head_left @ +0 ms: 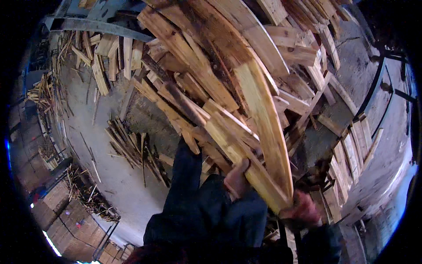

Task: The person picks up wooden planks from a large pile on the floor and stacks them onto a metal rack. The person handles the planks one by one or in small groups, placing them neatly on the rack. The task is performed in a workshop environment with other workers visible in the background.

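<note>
At lower centre, the left hand (238, 179) gripped a long pale-yellow wooden plank (261, 185), thumb on top; right hand (303, 210) at its near end, grip too blurred to tell; handling seemed midway, rough brown wooden boards (200, 72) heaped ahead, pale wooden slats (350, 147) already rowed rightward.

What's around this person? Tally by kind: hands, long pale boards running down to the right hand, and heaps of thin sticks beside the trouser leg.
Hands: 2 (left hand, right hand)
Boards: 2 that I can make out (narrower board, wider board)
Stick heap: 1
Total: 5
</note>
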Motion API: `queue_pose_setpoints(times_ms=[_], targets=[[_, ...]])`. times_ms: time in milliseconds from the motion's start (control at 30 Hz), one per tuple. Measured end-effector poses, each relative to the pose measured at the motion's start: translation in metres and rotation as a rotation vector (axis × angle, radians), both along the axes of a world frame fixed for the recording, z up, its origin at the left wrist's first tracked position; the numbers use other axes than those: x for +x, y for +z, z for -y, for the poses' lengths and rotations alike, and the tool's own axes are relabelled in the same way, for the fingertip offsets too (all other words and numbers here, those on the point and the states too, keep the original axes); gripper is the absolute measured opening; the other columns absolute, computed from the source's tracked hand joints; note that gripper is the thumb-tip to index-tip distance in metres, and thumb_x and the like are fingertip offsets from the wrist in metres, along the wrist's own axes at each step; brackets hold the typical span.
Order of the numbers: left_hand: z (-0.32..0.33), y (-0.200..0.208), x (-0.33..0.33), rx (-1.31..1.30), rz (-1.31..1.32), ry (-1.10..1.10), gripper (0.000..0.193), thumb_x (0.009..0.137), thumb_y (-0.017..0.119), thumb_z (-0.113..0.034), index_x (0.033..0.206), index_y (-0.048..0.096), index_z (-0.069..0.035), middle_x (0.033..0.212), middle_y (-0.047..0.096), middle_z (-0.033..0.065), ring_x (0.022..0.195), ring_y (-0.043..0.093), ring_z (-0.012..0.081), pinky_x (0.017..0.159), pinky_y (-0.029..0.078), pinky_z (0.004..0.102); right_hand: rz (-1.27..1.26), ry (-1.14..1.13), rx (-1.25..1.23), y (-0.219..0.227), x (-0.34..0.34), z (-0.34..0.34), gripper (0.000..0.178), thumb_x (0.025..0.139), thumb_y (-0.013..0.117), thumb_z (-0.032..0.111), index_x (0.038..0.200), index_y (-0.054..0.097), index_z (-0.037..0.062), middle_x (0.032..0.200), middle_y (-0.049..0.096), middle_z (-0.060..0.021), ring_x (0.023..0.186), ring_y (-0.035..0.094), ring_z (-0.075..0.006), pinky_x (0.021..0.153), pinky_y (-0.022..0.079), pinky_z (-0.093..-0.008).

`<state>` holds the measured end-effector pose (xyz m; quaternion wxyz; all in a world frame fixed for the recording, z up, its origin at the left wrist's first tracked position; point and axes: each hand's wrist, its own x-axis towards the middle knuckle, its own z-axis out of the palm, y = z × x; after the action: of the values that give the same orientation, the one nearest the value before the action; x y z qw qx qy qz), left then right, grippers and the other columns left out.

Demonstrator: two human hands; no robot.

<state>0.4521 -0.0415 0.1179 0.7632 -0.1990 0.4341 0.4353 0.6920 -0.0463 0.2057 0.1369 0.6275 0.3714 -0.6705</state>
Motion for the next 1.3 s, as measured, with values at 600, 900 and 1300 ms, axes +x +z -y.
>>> queue_pose_setpoints(times_ms=[600,900,1300], targets=[[-0.069,0.044,-0.156,0.128,0.016,0.046,0.061,0.077,0.065,-0.025,0.129,0.044,-0.002,0.121,0.055,0.0144,0.11,0.055,0.0303,0.097,0.044,0.0438,0.61,0.303,1.286,-0.112,-0.166,-0.326,0.097,0.063,0.079,0.046,0.135,0.036,-0.0014,0.138,0.037,-0.0266,0.128,0.036,-0.0397,0.105,0.035,-0.0438],[-0.004,0.026,-0.2,-0.061,-0.336,-0.172,0.04,0.075,0.07,-0.013,0.113,0.059,-0.004,0.105,0.061,0.0075,0.101,0.059,0.026,0.09,0.048,0.0353,0.756,0.509,1.209,-0.165,-0.25,-0.268,0.082,0.066,0.075,0.043,0.127,0.041,0.0002,0.139,0.035,-0.0263,0.13,0.034,-0.0376,0.101,0.036,-0.0435],[0.001,0.002,-0.208,-0.141,-0.285,-0.184,0.049,0.072,0.071,-0.019,0.116,0.053,-0.004,0.105,0.058,0.007,0.1,0.057,0.0228,0.088,0.047,0.0337,0.638,0.158,1.293,-0.208,-0.202,-0.288,0.078,0.064,0.077,0.05,0.117,0.048,0.001,0.108,0.059,-0.0202,0.093,0.06,-0.0382,0.081,0.05,-0.0417]])
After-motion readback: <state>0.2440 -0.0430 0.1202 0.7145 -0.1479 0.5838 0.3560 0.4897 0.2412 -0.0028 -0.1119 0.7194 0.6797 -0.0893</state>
